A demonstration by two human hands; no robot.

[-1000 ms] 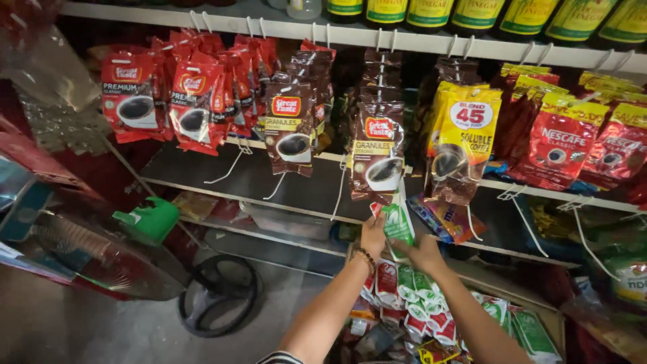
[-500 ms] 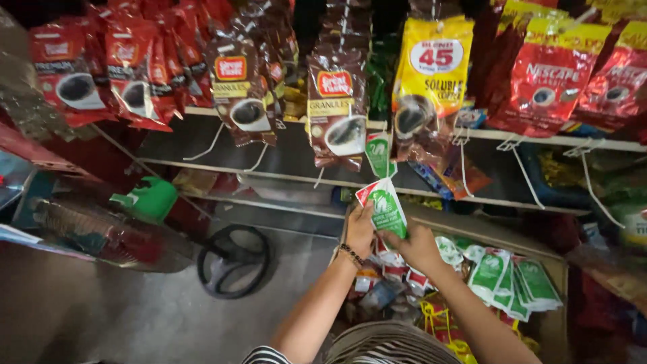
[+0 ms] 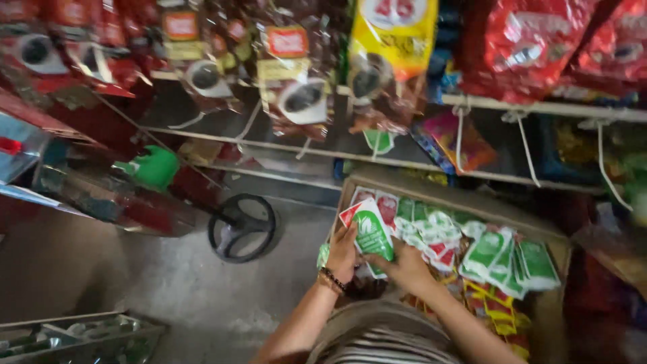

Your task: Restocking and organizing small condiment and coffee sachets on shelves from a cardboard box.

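Observation:
My left hand [image 3: 342, 253] and my right hand [image 3: 402, 264] both grip a bundle of green, red and white sachets [image 3: 367, 228], held just above the near left corner of a cardboard box [image 3: 472, 202]. The left wrist wears a beaded bracelet [image 3: 331, 279]. Inside the box lie several more green and white sachet packs [image 3: 502, 255] in rows, with yellow and red packets [image 3: 495, 310] at the front.
Hanging strips of red and brown coffee sachets [image 3: 290, 74], a yellow pack [image 3: 391, 47] and red bags [image 3: 539, 47] fill the wire shelves above. A black wheel [image 3: 241, 227] lies on the concrete floor at left, beside a green object [image 3: 155, 167] and a crate [image 3: 74, 337].
My hands have come down with the green sachet bundle from shelf height to the cardboard box. The view has tilted down and moved closer to the box.

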